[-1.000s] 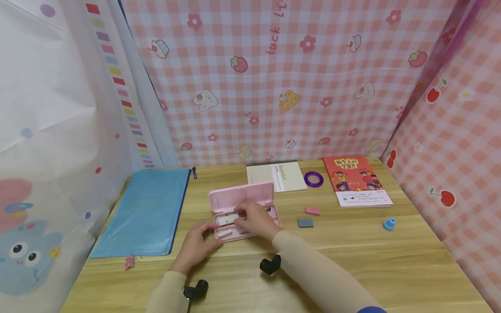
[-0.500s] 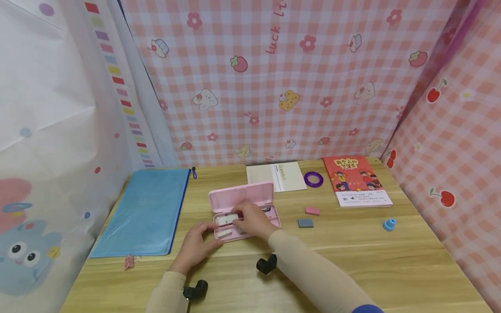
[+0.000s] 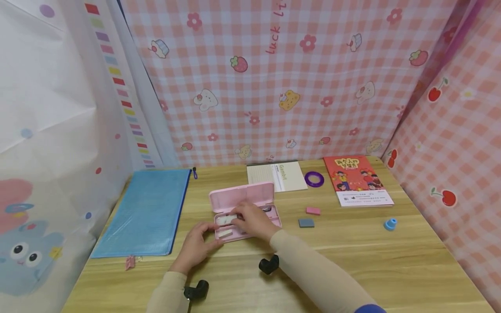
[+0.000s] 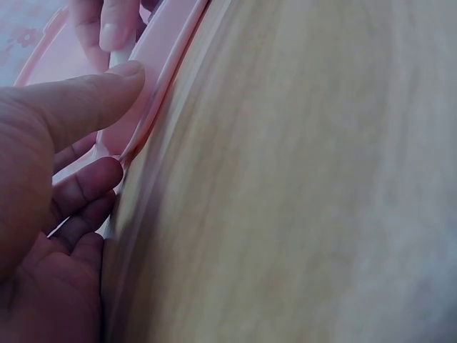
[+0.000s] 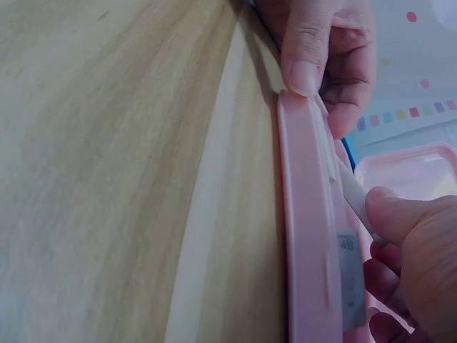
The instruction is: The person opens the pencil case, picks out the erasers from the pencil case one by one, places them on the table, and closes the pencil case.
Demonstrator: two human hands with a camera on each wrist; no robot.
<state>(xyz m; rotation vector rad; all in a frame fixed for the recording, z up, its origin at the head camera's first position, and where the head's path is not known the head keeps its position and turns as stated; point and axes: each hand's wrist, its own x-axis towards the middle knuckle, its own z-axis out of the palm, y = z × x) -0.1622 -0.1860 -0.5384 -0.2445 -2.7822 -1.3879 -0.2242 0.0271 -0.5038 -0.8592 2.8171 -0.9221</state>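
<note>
A pink pencil case [image 3: 242, 198] lies on the table with its lid raised at the back. My left hand [image 3: 197, 244] holds its left end, thumb at the front corner in the left wrist view. My right hand [image 3: 253, 221] reaches into the case and pinches a white block-shaped thing [image 3: 225, 220] with small dark marks, along the back compartment. In the right wrist view this looks like a slim white bar [image 5: 355, 200]. A small white piece [image 3: 225, 234] lies in the front compartment. Beneath my right hand is a grey eraser [image 5: 350, 279] marked 4B.
A blue zip folder [image 3: 145, 213] lies left, with a pink clip [image 3: 130, 262] by its front edge. Right of the case are a pink eraser [image 3: 312, 211], a grey block [image 3: 306, 223] and a blue cone-shaped piece [image 3: 390, 224]. Behind are a notebook [image 3: 289, 178], purple tape [image 3: 314, 179] and red book [image 3: 354, 176].
My right hand has shifted slightly left over the case, and the white block has tilted a little in its grip. My left hand has stayed in place.
</note>
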